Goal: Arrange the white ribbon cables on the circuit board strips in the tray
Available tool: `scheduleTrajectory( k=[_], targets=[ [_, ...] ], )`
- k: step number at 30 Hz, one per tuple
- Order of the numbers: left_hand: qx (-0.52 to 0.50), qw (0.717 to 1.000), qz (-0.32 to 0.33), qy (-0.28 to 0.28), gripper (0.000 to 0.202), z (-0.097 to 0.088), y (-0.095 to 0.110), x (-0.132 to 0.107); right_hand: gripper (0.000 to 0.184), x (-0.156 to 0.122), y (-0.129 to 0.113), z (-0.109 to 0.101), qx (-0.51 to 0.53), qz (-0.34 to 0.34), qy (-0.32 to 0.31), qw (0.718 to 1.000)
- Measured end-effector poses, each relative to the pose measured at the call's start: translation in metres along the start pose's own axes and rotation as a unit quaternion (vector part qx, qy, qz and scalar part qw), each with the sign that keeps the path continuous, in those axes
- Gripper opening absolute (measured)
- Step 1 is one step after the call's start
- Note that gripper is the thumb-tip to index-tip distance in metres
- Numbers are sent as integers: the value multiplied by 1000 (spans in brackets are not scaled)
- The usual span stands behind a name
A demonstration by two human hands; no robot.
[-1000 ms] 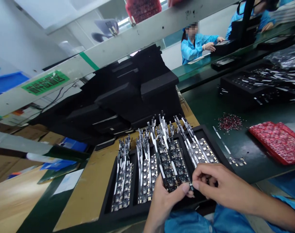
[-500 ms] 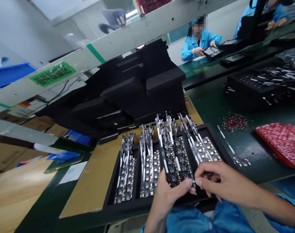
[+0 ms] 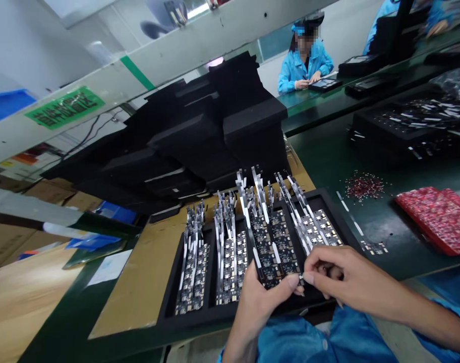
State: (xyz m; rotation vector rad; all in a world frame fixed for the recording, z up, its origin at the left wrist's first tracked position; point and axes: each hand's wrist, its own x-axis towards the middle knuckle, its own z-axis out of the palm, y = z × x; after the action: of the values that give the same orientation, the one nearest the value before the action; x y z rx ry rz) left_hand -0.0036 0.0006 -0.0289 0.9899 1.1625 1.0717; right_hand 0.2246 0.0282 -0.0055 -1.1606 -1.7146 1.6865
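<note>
My left hand (image 3: pixel 266 297) holds a circuit board panel (image 3: pixel 286 237) by its near end, thumb on top near the right corner. White and silver flex strips rise from the panel's far end. My right hand (image 3: pixel 334 275) is pinched at that same corner, thumb and forefinger together; whatever is between the fingertips is too small to make out. Beneath lies a black foam tray (image 3: pixel 168 295). In its slots rest more board panels with strips: one at the left (image 3: pixel 194 282), another beside it (image 3: pixel 230 272), and one at the right (image 3: pixel 323 227), partly behind my right hand.
Black foam trays (image 3: pixel 188 136) are stacked behind. To the right lie a heap of tiny red and white parts (image 3: pixel 365 186), a red bag (image 3: pixel 434 217), a loose board (image 3: pixel 374 247) and a strip-covered black stack (image 3: pixel 385 121). A co-worker (image 3: pixel 305 65) sits across the bench.
The view has shifted slightly. My hands keep nearly the same hold at the panel's corner, with the right fingertips slightly nearer the left thumb. The co-worker's hands and tray have come down to the bench.
</note>
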Motion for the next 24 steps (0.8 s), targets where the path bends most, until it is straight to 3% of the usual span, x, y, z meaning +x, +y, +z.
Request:
scheduleTrajectory(
  k=[7,15,24],
  targets=[
    [1,999,21,27,34,3,4,0,17,1,0,1,-18,-18,4,1000],
    [-13,1000,26,8,36,0,2,-1,24,7,7,1,81,66,-52,993],
    [-12,999,19,-39,20,6,12,0,21,9,5,2,145,71,-61,985]
  ],
)
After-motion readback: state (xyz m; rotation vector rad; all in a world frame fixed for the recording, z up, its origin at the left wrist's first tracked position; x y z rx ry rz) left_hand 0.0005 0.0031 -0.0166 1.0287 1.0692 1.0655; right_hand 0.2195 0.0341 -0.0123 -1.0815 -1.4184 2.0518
